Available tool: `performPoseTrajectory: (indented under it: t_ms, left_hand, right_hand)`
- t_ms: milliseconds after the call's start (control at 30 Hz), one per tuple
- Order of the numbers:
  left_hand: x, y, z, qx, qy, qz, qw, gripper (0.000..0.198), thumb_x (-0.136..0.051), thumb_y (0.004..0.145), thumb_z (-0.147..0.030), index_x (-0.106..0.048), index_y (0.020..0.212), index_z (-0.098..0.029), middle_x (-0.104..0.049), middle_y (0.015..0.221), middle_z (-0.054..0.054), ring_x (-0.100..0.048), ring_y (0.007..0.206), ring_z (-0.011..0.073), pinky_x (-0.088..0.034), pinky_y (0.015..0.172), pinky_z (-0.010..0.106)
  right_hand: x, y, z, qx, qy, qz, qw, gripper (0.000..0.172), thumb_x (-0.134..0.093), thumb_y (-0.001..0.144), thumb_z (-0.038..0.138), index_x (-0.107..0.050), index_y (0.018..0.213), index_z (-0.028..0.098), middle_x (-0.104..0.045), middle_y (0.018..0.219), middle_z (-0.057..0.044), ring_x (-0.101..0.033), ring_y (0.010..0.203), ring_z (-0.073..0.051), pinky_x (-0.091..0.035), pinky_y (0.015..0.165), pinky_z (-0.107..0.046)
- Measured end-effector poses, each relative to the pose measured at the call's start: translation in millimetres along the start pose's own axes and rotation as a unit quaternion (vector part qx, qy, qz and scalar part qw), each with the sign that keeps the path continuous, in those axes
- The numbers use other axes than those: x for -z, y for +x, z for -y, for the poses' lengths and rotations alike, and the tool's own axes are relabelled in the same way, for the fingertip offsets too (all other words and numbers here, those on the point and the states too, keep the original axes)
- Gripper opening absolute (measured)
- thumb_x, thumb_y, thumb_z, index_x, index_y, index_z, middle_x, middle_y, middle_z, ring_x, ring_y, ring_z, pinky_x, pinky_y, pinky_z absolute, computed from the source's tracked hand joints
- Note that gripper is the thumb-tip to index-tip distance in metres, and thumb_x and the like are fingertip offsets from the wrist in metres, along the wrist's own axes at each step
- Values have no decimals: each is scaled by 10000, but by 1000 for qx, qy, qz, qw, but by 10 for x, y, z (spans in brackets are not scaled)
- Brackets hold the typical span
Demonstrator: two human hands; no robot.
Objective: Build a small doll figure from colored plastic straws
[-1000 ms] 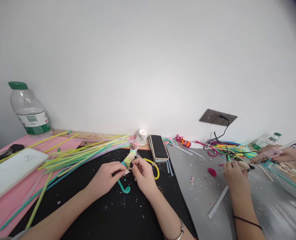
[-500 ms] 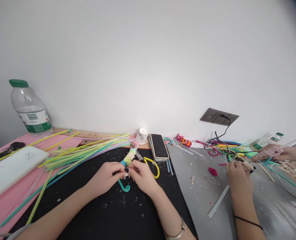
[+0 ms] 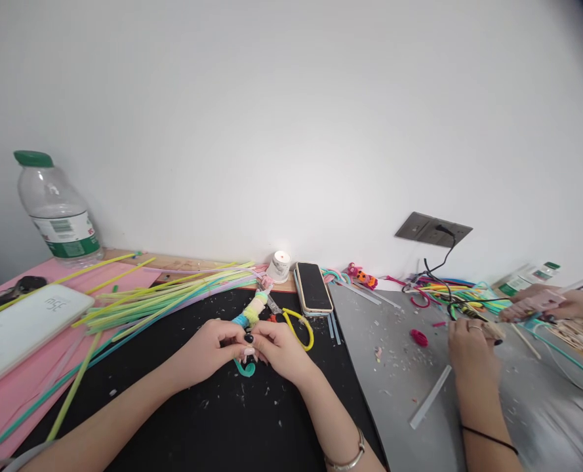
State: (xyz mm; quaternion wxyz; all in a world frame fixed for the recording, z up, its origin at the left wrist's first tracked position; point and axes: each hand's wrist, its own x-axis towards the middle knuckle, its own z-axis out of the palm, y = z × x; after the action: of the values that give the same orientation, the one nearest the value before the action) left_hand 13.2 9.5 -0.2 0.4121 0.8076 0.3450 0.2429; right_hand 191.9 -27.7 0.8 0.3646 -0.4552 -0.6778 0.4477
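A wound pipe-cleaner piece, banded in blue, yellow and cream, slants up from between my hands over the black mat. My left hand is closed in a pinch at its lower end. Meeting it fingertip to fingertip, my right hand is closed there too. A curled teal pipe cleaner end pokes out below the fingers; the exact gripping point is hidden. Just beyond my right hand lie scissors with yellow handles, partly behind the piece.
Loose pipe cleaners spread to the left, near a power bank and a plastic bottle. Behind are a white cup and a phone. On the right, another person's hands work with a pink glue gun.
My hands have drawn slightly closer at the fingertips, and the teal curl has shifted a little left. The other person's glue gun has moved slightly right.
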Motion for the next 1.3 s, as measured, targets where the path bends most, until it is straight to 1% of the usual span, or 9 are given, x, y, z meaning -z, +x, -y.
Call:
performPoseTrajectory:
  t_ms: [200, 267, 367, 533, 633, 767, 967, 1200, 1300]
  left_hand:
    - [-11, 23, -34, 25, -127, -6, 992, 206, -565, 809, -284, -663, 684, -152, -671, 660, 18, -611, 633, 155, -478, 613, 255]
    - [-4, 22, -52, 17, -100, -21, 995, 211, -554, 814, -275, -661, 684, -149, -645, 626, 11, -586, 591, 141, -458, 576, 240]
    - [11, 11, -75, -10, -13, -49, 999, 207, -541, 816, -238, -648, 659, -157, -615, 607, -2, -540, 556, 119, -409, 539, 215]
    - [11, 2, -77, -65, 89, -65, 992, 205, -570, 799, -220, -588, 601, -170, -571, 591, -20, -504, 566, 110, -368, 535, 202]
    - [-2, 7, -59, -73, 98, -67, 990, 211, -571, 794, -217, -567, 587, -171, -537, 570, -28, -481, 548, 105, -351, 521, 200]
    - [-15, 12, -33, -72, 100, -75, 990, 224, -549, 802, -206, -548, 580, -172, -501, 560, -33, -455, 536, 102, -331, 512, 205]
    - [-19, -2, -21, -65, 113, -80, 988, 244, -524, 812, -213, -526, 571, -173, -480, 569, -32, -458, 548, 113, -332, 528, 225]
    - [6, -20, -51, -57, 142, -65, 986, 148, -541, 804, -164, -548, 657, -175, -501, 634, -24, -487, 587, 115, -349, 546, 217]
    - [8, -22, -25, -73, 168, -49, 982, 129, -542, 820, -167, -565, 693, -180, -537, 664, -18, -513, 619, 124, -356, 571, 223]
  right_hand:
    - [-40, 20, -37, -6, 26, -43, 999, 382, -414, 929, 438, -448, 643, 188, -442, 536, 43, -381, 467, -79, -290, 458, -204]
    - [-41, 24, -41, 1, 17, -61, 998, 399, -383, 941, 440, -453, 642, 186, -440, 535, 43, -379, 469, -81, -288, 466, -209]
    - [-31, 19, -24, 16, -20, -73, 997, 380, -427, 927, 395, -451, 615, 181, -445, 540, 41, -382, 496, -84, -290, 492, -214]
    - [-28, 2, 11, 1, -32, -49, 998, 302, -510, 876, 341, -478, 624, 178, -456, 555, 40, -396, 530, -91, -298, 500, -210]
    - [-37, 1, 11, -3, -21, -49, 999, 288, -514, 870, 348, -495, 640, 176, -470, 577, 34, -433, 552, -97, -324, 513, -209]
    - [-48, 5, 11, -17, 1, -52, 999, 253, -534, 856, 349, -506, 671, 178, -466, 575, 40, -414, 518, -87, -310, 479, -203]
    - [-50, 6, 27, -13, 4, -43, 999, 138, -519, 834, 234, -504, 705, 188, -436, 561, 59, -394, 500, -79, -290, 478, -199]
    - [-55, 4, 18, -14, -6, -42, 999, 104, -509, 786, 171, -505, 683, 183, -430, 556, 61, -378, 505, -78, -289, 471, -194]
    - [-61, 7, 3, -25, -11, -42, 999, 109, -517, 771, 162, -502, 665, 181, -459, 544, 57, -392, 498, -79, -296, 466, -193]
